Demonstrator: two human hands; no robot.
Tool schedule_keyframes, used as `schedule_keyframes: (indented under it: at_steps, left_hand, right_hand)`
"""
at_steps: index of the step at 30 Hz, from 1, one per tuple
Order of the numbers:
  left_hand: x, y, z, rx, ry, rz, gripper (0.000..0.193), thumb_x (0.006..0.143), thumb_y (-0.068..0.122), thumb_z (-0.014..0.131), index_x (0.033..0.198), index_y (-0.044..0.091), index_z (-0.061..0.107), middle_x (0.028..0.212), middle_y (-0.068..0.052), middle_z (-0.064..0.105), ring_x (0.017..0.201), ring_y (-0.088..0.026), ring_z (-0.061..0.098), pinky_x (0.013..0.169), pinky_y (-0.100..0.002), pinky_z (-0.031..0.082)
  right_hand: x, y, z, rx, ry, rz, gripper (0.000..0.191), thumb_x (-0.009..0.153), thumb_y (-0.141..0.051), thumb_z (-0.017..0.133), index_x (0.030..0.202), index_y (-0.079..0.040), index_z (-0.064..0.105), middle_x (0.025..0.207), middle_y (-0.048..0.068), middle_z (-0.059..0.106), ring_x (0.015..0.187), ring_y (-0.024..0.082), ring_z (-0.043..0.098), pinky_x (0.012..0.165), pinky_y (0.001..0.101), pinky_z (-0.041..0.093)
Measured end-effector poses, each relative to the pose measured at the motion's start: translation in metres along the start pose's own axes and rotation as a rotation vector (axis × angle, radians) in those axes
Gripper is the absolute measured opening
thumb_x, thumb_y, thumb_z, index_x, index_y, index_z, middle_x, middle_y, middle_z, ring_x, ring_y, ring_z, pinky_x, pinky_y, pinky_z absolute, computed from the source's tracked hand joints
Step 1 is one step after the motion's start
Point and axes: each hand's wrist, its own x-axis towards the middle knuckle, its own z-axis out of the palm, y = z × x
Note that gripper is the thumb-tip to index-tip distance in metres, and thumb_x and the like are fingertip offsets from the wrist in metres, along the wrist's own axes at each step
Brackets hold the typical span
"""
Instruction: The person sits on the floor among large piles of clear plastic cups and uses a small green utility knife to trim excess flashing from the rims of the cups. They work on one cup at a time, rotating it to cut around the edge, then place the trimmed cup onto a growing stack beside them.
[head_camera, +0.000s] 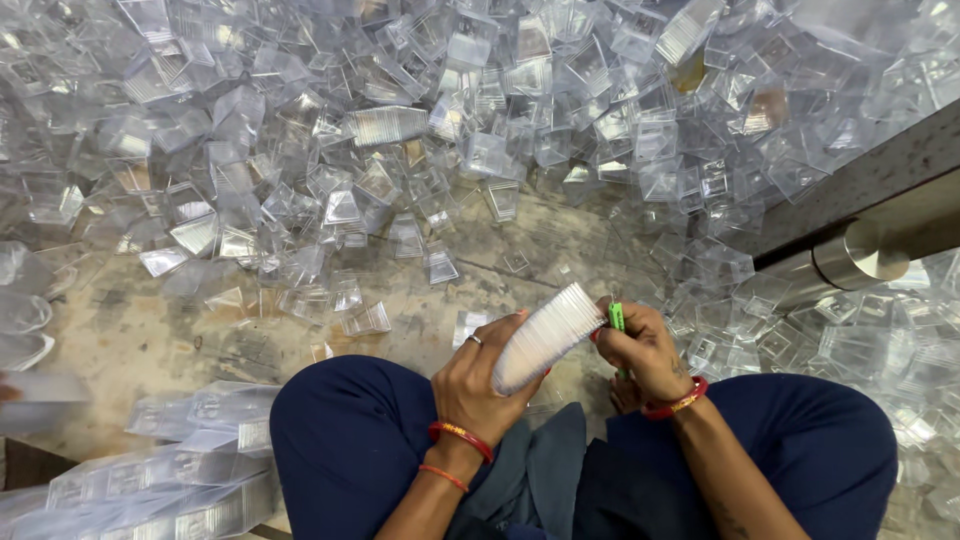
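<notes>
My left hand (482, 382) grips a long stack of nested clear plastic cups (548, 336), held tilted up to the right above my lap. My right hand (640, 348) touches the top end of the stack and pinches a small green object (617, 317) between its fingers. Both wrists wear red and orange bangles. My knees in dark blue trousers (350, 430) frame the bottom of the view.
A huge heap of loose clear square plastic cups (400, 130) covers the stone floor (130, 330) ahead and to the right. Bagged stacks of cups (170, 480) lie at lower left. A metal post with a stone ledge (850, 255) juts in at right.
</notes>
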Motion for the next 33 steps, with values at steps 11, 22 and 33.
schedule_keyframes:
  at_steps: [11,22,33]
  left_hand:
    - [0.009,-0.005,0.009,0.029,-0.200,-0.025,0.085,0.069,0.013,0.084,0.146,0.017,0.050,0.135,-0.011,0.064,0.105,-0.033,0.069,0.076,-0.042,0.059]
    - [0.014,-0.019,0.022,0.074,-0.219,0.032,0.088,0.060,0.010,0.082,0.142,0.021,0.053,0.135,-0.002,0.066,0.109,-0.026,0.068,0.085,-0.039,0.057]
    - [0.017,-0.023,0.030,0.122,-0.331,-0.037,0.096,0.064,0.011,0.082,0.151,0.027,0.046,0.133,-0.008,0.061,0.100,-0.032,0.068,0.077,-0.043,0.058]
  right_hand:
    - [0.012,0.005,0.011,-0.136,0.056,0.081,0.022,0.093,-0.016,0.069,0.102,0.003,0.073,0.058,-0.003,0.046,0.050,0.005,0.036,0.047,0.0246,0.027]
    - [0.025,0.002,0.017,-0.110,0.114,0.022,0.018,0.088,-0.011,0.074,0.097,0.005,0.077,0.085,0.007,0.077,0.078,0.009,0.068,0.072,0.0248,0.055]
    - [0.031,0.005,0.008,-0.195,0.166,0.061,0.017,0.092,-0.011,0.073,0.095,0.005,0.079,0.074,0.006,0.073,0.064,0.008,0.055,0.060,0.0249,0.045]
